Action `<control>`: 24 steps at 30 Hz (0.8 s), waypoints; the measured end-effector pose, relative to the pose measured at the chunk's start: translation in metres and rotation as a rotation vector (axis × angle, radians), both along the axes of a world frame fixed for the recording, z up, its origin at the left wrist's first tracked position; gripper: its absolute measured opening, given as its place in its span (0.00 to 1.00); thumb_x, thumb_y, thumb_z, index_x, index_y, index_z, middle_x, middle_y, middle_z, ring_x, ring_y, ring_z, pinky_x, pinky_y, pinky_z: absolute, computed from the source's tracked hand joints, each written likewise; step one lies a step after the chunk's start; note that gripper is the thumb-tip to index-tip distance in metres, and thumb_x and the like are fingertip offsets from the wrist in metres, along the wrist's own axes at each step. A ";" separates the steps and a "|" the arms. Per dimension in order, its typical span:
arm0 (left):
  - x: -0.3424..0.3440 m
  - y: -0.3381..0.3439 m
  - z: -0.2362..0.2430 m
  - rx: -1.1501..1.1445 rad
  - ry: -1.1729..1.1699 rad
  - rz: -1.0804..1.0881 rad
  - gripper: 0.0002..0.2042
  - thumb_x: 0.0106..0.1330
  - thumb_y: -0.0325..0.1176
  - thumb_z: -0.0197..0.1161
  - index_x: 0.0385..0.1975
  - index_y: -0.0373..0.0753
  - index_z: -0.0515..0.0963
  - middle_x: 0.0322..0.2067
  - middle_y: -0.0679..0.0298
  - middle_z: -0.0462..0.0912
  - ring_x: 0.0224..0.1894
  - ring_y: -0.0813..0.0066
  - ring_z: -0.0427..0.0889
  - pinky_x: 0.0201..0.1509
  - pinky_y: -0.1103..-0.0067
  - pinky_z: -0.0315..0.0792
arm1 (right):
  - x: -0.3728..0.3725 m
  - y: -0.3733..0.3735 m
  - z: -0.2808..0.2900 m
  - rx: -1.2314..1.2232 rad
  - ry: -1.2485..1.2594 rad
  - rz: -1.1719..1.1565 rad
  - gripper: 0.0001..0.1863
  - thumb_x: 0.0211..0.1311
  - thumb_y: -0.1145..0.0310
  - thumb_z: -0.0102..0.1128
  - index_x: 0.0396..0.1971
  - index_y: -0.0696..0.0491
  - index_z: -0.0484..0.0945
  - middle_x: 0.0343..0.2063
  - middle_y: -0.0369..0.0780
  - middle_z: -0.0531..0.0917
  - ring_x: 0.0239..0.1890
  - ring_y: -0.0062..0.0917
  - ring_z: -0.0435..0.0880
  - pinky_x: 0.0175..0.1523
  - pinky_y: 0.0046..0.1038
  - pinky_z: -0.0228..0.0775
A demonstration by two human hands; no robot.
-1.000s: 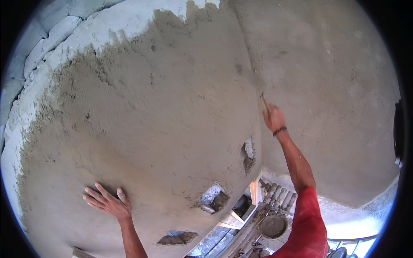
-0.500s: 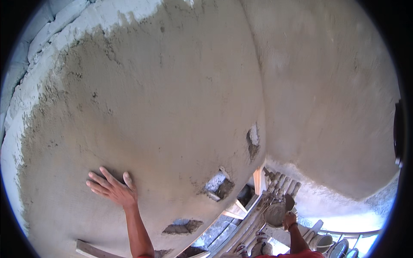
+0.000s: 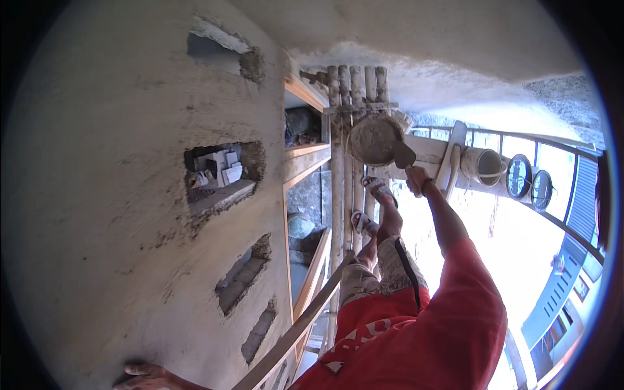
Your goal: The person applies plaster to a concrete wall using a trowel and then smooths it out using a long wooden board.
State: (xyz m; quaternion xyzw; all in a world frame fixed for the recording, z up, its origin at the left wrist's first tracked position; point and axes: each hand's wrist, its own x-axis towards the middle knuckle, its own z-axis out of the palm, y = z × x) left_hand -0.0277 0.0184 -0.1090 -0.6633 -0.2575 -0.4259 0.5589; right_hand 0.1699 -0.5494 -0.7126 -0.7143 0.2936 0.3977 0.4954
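Observation:
My right hand (image 3: 416, 181) is closed round the handle of a trowel (image 3: 404, 156). Its rounded blade overlaps the near right rim of a round basin (image 3: 351, 144) of grey mortar; whether they touch I cannot tell. At the lower left, my left hand (image 3: 148, 377) rests against the plastered wall (image 3: 117, 214), partly cut off by the picture's edge. The fingers that show are stretched out, with nothing in them.
Under my sandalled feet run wooden poles (image 3: 337, 195). Several rough openings pierce the wall, one with pale blocks (image 3: 229, 168) behind it. Beside the wall slants a long board (image 3: 299, 328). To the right hang a bucket (image 3: 486, 164) and dark round containers (image 3: 518, 175) along a railing.
The view has swung down and right from the upper wall to the pole platform and basin. My left hand now shows at the lower edge. The trowel is still in my right hand.

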 end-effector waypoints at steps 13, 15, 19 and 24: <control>0.026 0.017 0.000 0.044 0.073 0.008 0.31 0.68 0.50 0.37 0.62 0.31 0.50 0.63 0.41 0.46 0.63 0.36 0.44 0.60 0.47 0.45 | 0.066 0.050 -0.233 0.141 0.030 -0.092 0.18 0.61 0.53 0.46 0.20 0.51 0.67 0.11 0.36 0.69 0.13 0.23 0.70 0.18 0.29 0.63; 0.024 0.017 0.000 0.048 0.067 0.006 0.30 0.68 0.50 0.37 0.61 0.31 0.51 0.62 0.41 0.46 0.63 0.36 0.44 0.61 0.47 0.45 | 0.052 0.054 -0.216 0.230 -0.029 -0.189 0.16 0.61 0.54 0.47 0.23 0.52 0.68 0.13 0.35 0.70 0.13 0.21 0.70 0.18 0.26 0.63; 0.022 0.016 0.000 0.040 0.077 -0.009 0.31 0.67 0.50 0.38 0.61 0.31 0.51 0.62 0.41 0.46 0.63 0.36 0.45 0.61 0.48 0.46 | 0.022 0.053 -0.174 0.340 -0.125 -0.351 0.13 0.62 0.56 0.48 0.27 0.52 0.69 0.14 0.34 0.71 0.14 0.17 0.70 0.18 0.21 0.63; 0.022 0.002 0.001 0.026 0.023 0.065 0.31 0.68 0.50 0.36 0.61 0.30 0.50 0.63 0.40 0.45 0.63 0.37 0.45 0.61 0.48 0.45 | 0.012 0.052 -0.092 0.359 -0.150 -0.395 0.13 0.63 0.56 0.47 0.26 0.50 0.69 0.13 0.32 0.69 0.13 0.15 0.68 0.17 0.18 0.60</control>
